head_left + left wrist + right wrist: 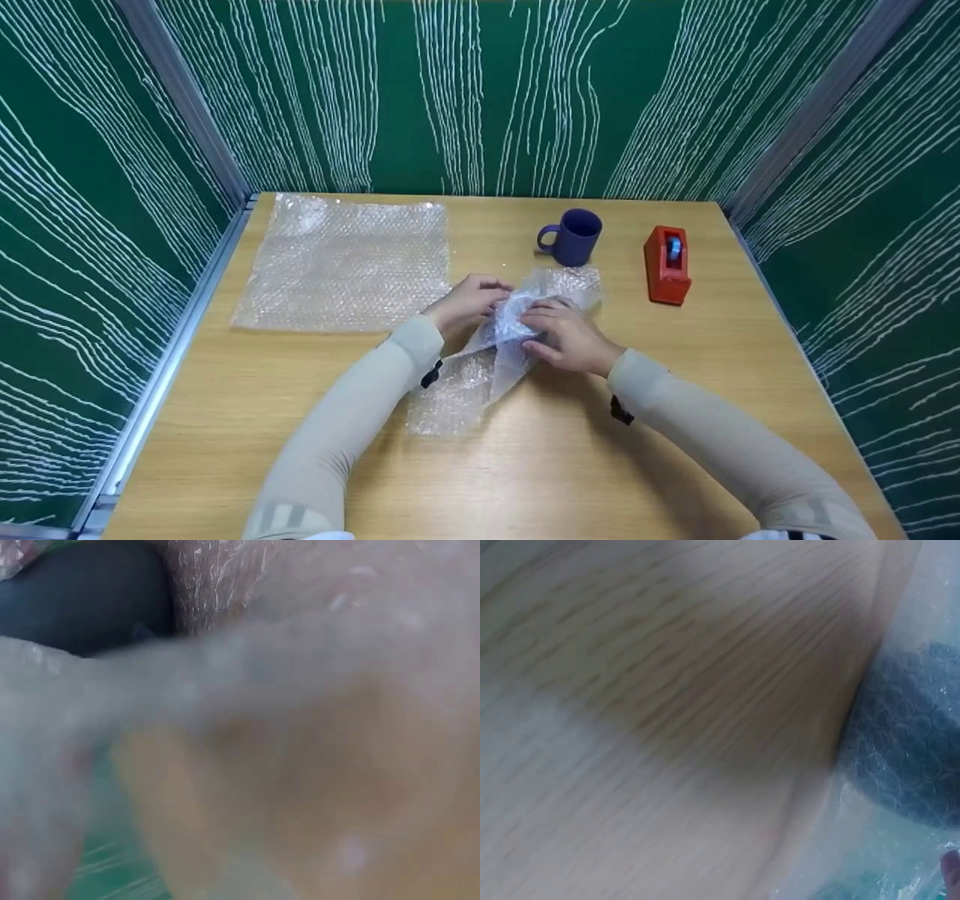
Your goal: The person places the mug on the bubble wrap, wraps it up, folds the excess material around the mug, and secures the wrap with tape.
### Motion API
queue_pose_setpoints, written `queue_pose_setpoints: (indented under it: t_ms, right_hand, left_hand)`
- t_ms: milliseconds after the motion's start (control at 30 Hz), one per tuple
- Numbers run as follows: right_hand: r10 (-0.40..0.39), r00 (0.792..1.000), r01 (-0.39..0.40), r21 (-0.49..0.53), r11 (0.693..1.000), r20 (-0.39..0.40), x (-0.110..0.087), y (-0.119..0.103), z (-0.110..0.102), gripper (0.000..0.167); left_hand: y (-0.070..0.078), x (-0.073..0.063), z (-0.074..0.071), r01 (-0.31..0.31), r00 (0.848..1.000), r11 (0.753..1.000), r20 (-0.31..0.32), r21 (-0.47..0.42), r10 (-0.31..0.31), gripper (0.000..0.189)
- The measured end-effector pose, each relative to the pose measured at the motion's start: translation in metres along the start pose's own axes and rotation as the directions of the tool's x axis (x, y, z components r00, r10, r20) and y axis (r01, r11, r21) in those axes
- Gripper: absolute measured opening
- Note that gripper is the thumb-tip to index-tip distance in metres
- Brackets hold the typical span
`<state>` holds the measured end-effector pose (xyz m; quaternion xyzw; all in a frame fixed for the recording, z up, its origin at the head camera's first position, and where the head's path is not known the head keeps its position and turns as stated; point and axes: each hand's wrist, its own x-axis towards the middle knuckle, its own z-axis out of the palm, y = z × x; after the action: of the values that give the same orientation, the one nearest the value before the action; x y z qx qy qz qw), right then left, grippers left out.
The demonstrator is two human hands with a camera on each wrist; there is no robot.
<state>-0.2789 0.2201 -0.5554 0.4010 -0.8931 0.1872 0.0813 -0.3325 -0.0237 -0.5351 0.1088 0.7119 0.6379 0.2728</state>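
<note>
In the head view, a sheet of bubble wrap (pixel 454 394) lies diagonally on the table, its middle folded up around a dark object. My left hand (pixel 465 304) holds the fold from its left side, fingertips at the raised plastic. From the right, my right hand (pixel 574 337) grips the bundle, fingers over the top and thumb lower down. The left wrist view shows part of the smooth, dark, rounded object (pixel 90 596) bare between plastic layers. Through the bubbles its dark shape (pixel 911 739) shows in the right wrist view; the rest is covered.
Behind the bundle stands a dark blue mug (pixel 576 238), handle to the left. A red tape dispenser (pixel 666 266) is at the right. Another flat bubble wrap sheet (pixel 349 262) covers the table's back left. Green panels (pixel 525 97) with white lines enclose the wooden table (pixel 540 465).
</note>
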Motion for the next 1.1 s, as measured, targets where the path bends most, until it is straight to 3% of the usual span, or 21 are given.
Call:
queue_pose_setpoints:
  t_ms: [100,300,500,633,1100]
  right_hand:
    - [-0.022,1.000,0.022,-0.006,1.000,0.020,0.001,-0.002,-0.001,0.040]
    - [-0.046,0.998,0.046,-0.001,0.999,0.041,0.005,-0.004,-0.002,0.028]
    - [-0.104,0.995,0.104,0.008,0.995,-0.013,0.006,-0.004,0.000,0.013]
    - [-0.123,0.992,0.124,0.025,0.992,-0.036,0.008,-0.004,0.001,0.013]
    - [-0.141,0.990,0.140,0.057,0.989,0.010,0.008,0.000,-0.001,0.011]
  left_hand:
    - [0.000,-0.002,-0.004,-0.025,0.999,0.996,0.046,0.086,0.021,0.043]
    - [0.002,-0.006,-0.007,-0.100,0.993,0.964,0.091,0.248,0.079,0.049]
    - [0.003,-0.007,-0.009,-0.104,0.989,0.956,0.126,0.273,0.071,0.051]
    - [0.005,-0.008,-0.010,-0.116,0.987,0.948,0.141,0.296,0.077,0.054]
    - [0.008,-0.014,-0.008,-0.163,0.978,0.899,0.185,0.407,0.094,0.053]
